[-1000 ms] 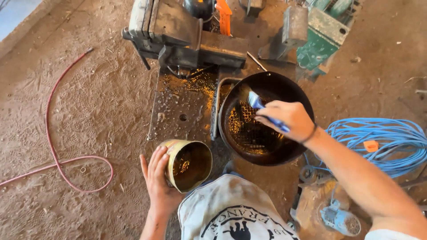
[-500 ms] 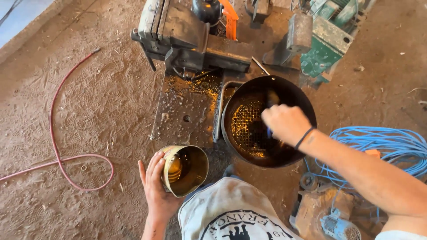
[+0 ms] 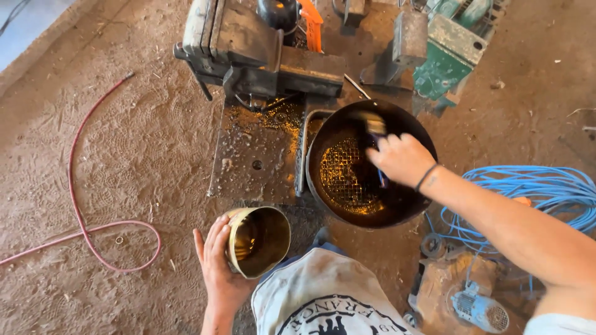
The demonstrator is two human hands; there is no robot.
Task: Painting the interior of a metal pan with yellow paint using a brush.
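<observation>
My left hand (image 3: 218, 270) grips a brass-coloured metal cylinder (image 3: 257, 241) on its side, open end facing me, low over the dirt floor. My right hand (image 3: 402, 158) holds a paintbrush (image 3: 375, 126) with a blue handle inside a round black pan (image 3: 370, 164). The brush bristles point to the pan's far side. The pan holds dark oily liquid and a wire mesh (image 3: 346, 177) at its bottom.
A dark heavy bench vise (image 3: 248, 56) sits beyond an oily metal plate (image 3: 257, 152). A red hose (image 3: 81, 217) loops on the dirt at left. Coiled blue cable (image 3: 540, 192) lies at right, green metal parts (image 3: 450, 56) at top right, a small blue motor (image 3: 478, 310) at bottom right.
My right hand has moved the brush around within the pan, from its right side toward the far edge. The left hand keeps hold of the cylinder, tilted slightly more.
</observation>
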